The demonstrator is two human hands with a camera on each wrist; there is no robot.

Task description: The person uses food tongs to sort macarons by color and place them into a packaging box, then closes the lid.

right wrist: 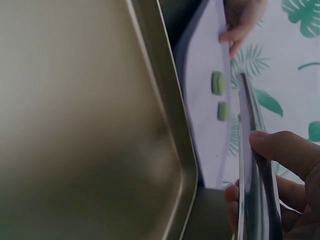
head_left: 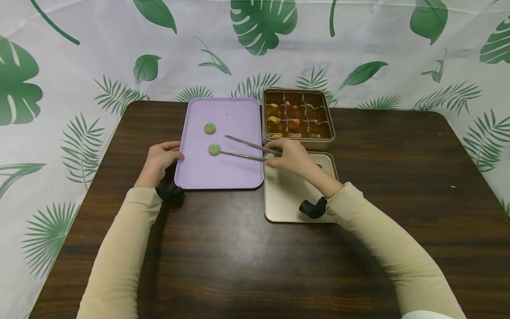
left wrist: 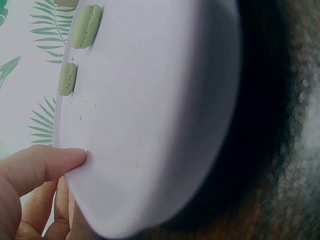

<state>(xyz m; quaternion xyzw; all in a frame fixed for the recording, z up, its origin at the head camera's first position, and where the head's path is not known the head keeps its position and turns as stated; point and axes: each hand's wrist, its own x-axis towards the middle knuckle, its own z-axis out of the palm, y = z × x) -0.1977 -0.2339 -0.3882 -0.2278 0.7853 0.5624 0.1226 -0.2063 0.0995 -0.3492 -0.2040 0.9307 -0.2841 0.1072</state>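
Your tan sleeves [head_left: 119,248] lie nearest. Beyond your right hand [head_left: 292,157], the tin [head_left: 314,144] holds coloured sweets [head_left: 273,119] in a nine-part brown insert [head_left: 326,130]; the lid [head_left: 291,195] lies under that hand, which grips the tongs [head_left: 255,145]. Between your hands, the tray [head_left: 235,177] bears two macarons [head_left: 214,149], round, green, two-layered; whether the tongs touch one is unclear. Your left hand [head_left: 161,157] pinches the tray's edge.

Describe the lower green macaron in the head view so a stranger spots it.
On the dark table, find the lilac tray. In the head view, the green macaron on it lies lower than its twin. Only the lower one meets a tip of the metal tongs there.
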